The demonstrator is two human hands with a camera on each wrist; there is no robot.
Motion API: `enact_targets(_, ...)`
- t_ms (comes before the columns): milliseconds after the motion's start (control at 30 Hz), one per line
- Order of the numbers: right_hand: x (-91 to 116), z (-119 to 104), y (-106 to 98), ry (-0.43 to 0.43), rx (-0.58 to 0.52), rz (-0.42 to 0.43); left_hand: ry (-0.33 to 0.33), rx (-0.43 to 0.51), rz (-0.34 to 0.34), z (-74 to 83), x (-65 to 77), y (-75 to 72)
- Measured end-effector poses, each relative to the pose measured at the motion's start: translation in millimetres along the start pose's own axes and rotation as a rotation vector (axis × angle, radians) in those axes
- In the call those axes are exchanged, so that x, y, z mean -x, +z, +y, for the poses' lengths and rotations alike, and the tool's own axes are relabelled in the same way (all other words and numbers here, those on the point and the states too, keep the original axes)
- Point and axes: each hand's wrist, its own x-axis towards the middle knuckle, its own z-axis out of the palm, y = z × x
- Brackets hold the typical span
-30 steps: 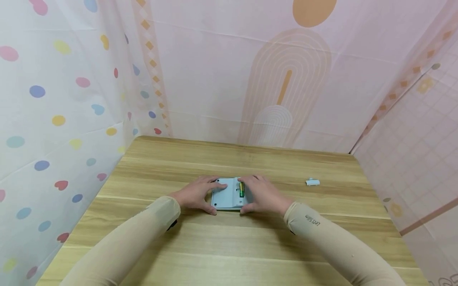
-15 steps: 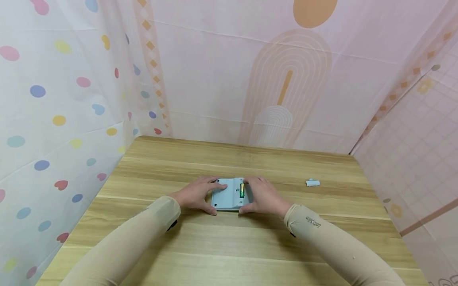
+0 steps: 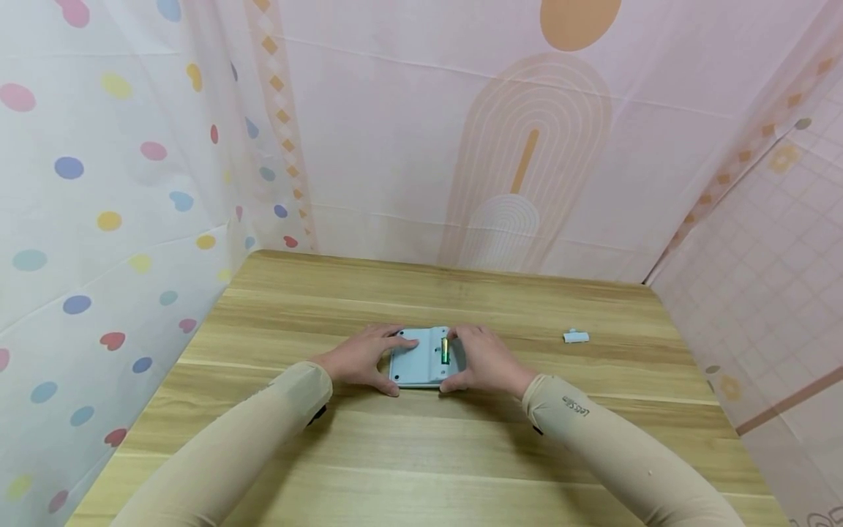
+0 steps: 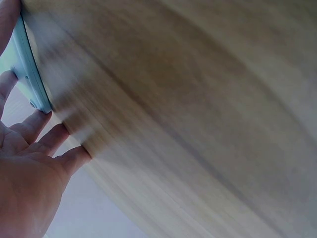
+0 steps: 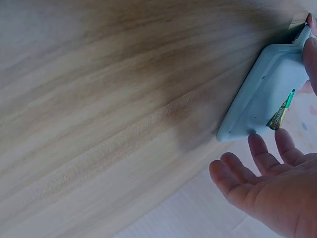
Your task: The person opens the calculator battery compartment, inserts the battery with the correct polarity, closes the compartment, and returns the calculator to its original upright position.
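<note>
A pale blue calculator lies back side up on the table, its battery slot uncovered. In the slot sits a green and gold battery. My left hand grips the calculator's left end, thumb at the near edge, one finger laid on its back and others at the far edge. At the right end is my right hand, thumb at the near edge and fingers round the far side. In the right wrist view one fingertip meets the end of the battery, while another finger touches the calculator's rim.
A small pale blue battery cover lies on the wooden table, off to the right of the calculator. Printed curtains hang behind the table and along both sides.
My right fingers have shifted slightly right, baring more of the battery's far end and the calculator's far edge. My left hand and the cover stay put.
</note>
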Motion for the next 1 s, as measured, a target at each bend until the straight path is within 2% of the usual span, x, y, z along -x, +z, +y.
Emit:
enact_targets(433, -2.4, 0.9, 0.6, -0.010, -0.073, 0.000, 0.004, 0.012, 0.005, -0.9, 0.1, 0.9)
enact_targets(1000, -3.0, 0.1, 1.1, 0.020, -0.078, -0.015, -0.004, 0.012, 0.003, -1.2, -0.1, 1.0)
